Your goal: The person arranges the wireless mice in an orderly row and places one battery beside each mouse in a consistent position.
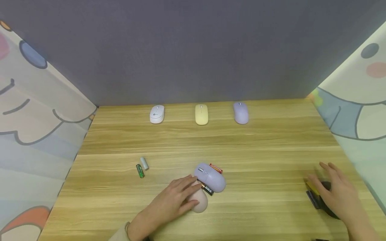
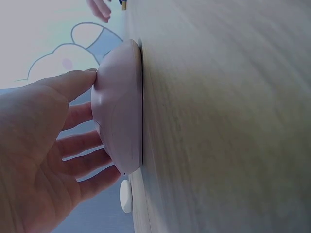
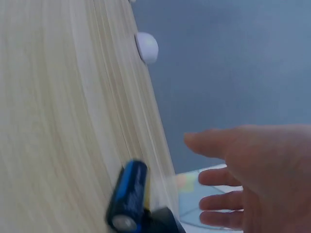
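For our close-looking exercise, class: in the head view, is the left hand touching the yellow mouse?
No, the left hand is on the pale pink mouse, while the yellow mouse lies apart at the back.

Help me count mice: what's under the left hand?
Under the left hand is a pink mouse. The hand hides part of it in the head view; anything beneath the mouse itself cannot be seen.

Pale pink mouse [image 1: 201, 203], yellow mouse [image 1: 201, 115], red battery [image 1: 216, 168], green battery [image 1: 140, 171], tabletop [image 1: 271, 137] — yellow-brown wood grain
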The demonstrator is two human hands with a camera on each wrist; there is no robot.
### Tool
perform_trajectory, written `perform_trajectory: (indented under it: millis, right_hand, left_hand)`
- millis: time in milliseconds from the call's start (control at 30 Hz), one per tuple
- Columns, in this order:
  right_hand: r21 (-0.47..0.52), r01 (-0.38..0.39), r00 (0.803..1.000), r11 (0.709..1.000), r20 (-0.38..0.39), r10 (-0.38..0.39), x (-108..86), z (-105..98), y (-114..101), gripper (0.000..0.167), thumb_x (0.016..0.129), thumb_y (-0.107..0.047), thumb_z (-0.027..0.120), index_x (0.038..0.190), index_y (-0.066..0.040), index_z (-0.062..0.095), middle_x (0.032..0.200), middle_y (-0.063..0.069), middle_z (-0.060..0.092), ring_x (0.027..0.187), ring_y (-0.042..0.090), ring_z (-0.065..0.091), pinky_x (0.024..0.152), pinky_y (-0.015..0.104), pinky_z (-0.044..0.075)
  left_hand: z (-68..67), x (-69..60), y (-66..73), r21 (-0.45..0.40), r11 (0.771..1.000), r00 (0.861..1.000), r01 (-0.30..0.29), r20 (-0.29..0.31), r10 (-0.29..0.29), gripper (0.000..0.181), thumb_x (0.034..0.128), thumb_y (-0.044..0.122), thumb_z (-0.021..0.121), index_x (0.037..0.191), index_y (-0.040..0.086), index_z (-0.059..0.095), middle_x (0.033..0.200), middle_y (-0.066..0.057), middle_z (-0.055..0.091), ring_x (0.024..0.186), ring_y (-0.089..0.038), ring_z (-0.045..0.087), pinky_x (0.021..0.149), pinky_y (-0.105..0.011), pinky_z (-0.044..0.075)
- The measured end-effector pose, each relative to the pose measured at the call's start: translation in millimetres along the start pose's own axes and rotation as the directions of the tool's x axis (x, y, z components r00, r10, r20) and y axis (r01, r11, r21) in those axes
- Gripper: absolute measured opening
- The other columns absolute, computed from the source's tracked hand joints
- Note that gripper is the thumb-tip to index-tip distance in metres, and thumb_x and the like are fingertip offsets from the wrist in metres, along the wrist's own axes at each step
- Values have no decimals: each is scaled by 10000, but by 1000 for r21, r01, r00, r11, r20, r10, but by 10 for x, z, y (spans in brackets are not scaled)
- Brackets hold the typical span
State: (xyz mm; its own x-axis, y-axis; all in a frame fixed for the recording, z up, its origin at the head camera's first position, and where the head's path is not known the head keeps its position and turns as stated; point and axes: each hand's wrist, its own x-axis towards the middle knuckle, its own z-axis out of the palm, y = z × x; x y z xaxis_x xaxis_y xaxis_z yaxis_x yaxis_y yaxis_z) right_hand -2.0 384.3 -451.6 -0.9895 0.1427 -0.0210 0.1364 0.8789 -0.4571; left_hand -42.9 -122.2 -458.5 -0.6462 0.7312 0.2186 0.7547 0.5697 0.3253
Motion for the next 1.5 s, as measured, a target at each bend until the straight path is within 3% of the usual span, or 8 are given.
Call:
perform_trajectory:
  millis: [100, 300, 500, 733, 833, 1100, 1500]
  right_hand:
    - [-41, -87, 994, 995, 57, 89, -20, -55, 88, 730, 1101, -359, 478, 1523, 177, 218, 1538, 499, 135, 1315, 739, 194, 988, 877, 218]
    - [-133, -219, 952, 967, 189, 241, -55, -150, 203, 836, 1097, -492, 409, 1488, 216, 199, 1460, 519, 184, 1243, 713, 239, 893, 831, 328]
    - [-186, -223, 932, 957, 249, 265, -68, -153, 296, 887, 1080, -547, 413, 1446, 242, 241, 1370, 547, 237, 1199, 701, 277, 876, 823, 351]
    - [-254, -237, 891, 938, 328, 314, -71, -154, 340, 898, 1063, -606, 396, 1419, 213, 295, 1268, 574, 285, 1091, 745, 382, 841, 795, 441]
    - [-264, -233, 898, 936, 310, 311, -76, -158, 282, 874, 1065, -587, 418, 1392, 217, 321, 1246, 572, 306, 1073, 738, 403, 841, 786, 452]
    - [-254, -198, 940, 947, 224, 256, -44, -130, 241, 804, 1066, -537, 474, 1328, 218, 387, 1201, 548, 369, 1056, 701, 434, 846, 774, 453]
    - [-266, -205, 953, 942, 167, 254, -24, -89, 241, 811, 1034, -554, 538, 1319, 192, 395, 1185, 539, 371, 1009, 695, 462, 805, 753, 471]
  left_hand:
    - [-1, 3, 5, -1, 1000, 1000, 0, 3, 0, 489, 969, 415, 707, 1375, 147, 660, 1433, -134, 613, 1305, -306, 607, 1059, -457, 547]
    - [2, 3, 6, 0, 1000, 1000, 0, 4, 0, 489, 969, 413, 707, 1376, 146, 659, 1435, -142, 610, 1302, -314, 608, 1059, -463, 546]
    - [-4, 7, 4, -2, 1000, 1000, 4, 8, -4, 484, 971, 410, 706, 1375, 148, 661, 1437, -144, 608, 1302, -317, 608, 1061, -460, 544]
    - [-8, 7, 10, 2, 1000, 1000, 15, 22, -15, 487, 976, 418, 698, 1381, 151, 656, 1441, -137, 607, 1314, -308, 601, 1071, -455, 538]
    - [-6, 4, 10, 4, 1000, 1000, 16, 26, -16, 488, 978, 418, 696, 1385, 151, 653, 1445, -135, 604, 1318, -306, 598, 1075, -453, 535]
    - [-3, -3, 14, 1, 1000, 1000, 9, 23, -9, 480, 981, 414, 694, 1380, 150, 657, 1447, -131, 604, 1324, -311, 595, 1073, -450, 535]
    - [18, -3, 0, 5, 1000, 1000, 0, 9, 0, 487, 976, 422, 698, 1380, 154, 656, 1446, -131, 605, 1321, -306, 598, 1070, -452, 539]
